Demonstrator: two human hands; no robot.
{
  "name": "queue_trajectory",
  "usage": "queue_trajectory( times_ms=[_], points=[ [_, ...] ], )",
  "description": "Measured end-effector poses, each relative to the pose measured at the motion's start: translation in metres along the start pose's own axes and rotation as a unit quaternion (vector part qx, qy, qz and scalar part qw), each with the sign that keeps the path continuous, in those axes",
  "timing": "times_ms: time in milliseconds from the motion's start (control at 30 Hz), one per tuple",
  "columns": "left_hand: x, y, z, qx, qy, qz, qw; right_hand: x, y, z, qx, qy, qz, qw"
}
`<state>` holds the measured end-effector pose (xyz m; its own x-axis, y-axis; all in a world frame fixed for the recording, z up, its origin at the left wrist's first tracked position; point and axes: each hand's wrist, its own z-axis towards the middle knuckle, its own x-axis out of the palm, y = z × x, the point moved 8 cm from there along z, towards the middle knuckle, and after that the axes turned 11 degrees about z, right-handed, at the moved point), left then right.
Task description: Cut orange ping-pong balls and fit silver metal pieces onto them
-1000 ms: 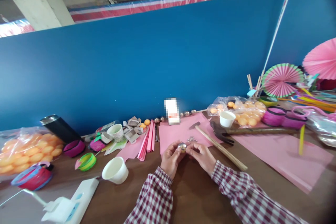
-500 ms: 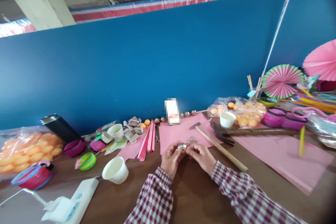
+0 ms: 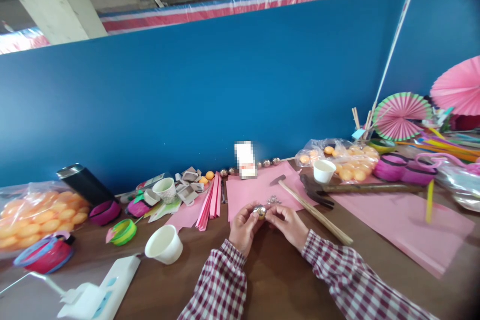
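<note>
Both of my hands meet over the brown table just in front of a pink paper sheet [image 3: 258, 189]. My left hand [image 3: 243, 225] and my right hand [image 3: 288, 224] pinch a small shiny silver and gold ball [image 3: 259, 211] between their fingertips. Both hands are closed on it. A little heap of small silver pieces [image 3: 274, 200] lies on the pink sheet right behind the ball. A small wooden-handled hammer [image 3: 313, 209] lies just to the right of my right hand.
A white paper cup [image 3: 164, 244] lies on its side at the left, near a white device [image 3: 108, 290]. Bags of orange balls [image 3: 32, 214] [image 3: 347, 160], folded pink paper strips [image 3: 212, 202], a black flask [image 3: 84, 183], a second hammer [image 3: 356, 188] and pink paper fans [image 3: 403, 114] crowd the table's back.
</note>
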<state>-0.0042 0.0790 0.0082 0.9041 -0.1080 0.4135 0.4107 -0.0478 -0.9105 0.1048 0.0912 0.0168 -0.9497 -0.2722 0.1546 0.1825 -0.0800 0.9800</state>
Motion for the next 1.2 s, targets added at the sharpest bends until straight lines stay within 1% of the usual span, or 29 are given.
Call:
queue_trajectory(
  times_ms=[267,933,1200],
  points=[
    [-0.0008,0.0000,0.0006,-0.003,-0.008,0.003,1.000,0.0003,-0.0012,0.0004,-0.005,0.009,-0.005,1.000],
    [0.0000,0.0000,0.0000,-0.006,-0.005,0.005,1.000,0.0016,0.0028,-0.0010,-0.003,0.010,0.001,1.000],
    [-0.0009,-0.0009,0.0001,-0.005,-0.007,0.008,1.000,0.0007,0.0004,-0.0004,-0.009,0.015,-0.009,1.000]
  ],
)
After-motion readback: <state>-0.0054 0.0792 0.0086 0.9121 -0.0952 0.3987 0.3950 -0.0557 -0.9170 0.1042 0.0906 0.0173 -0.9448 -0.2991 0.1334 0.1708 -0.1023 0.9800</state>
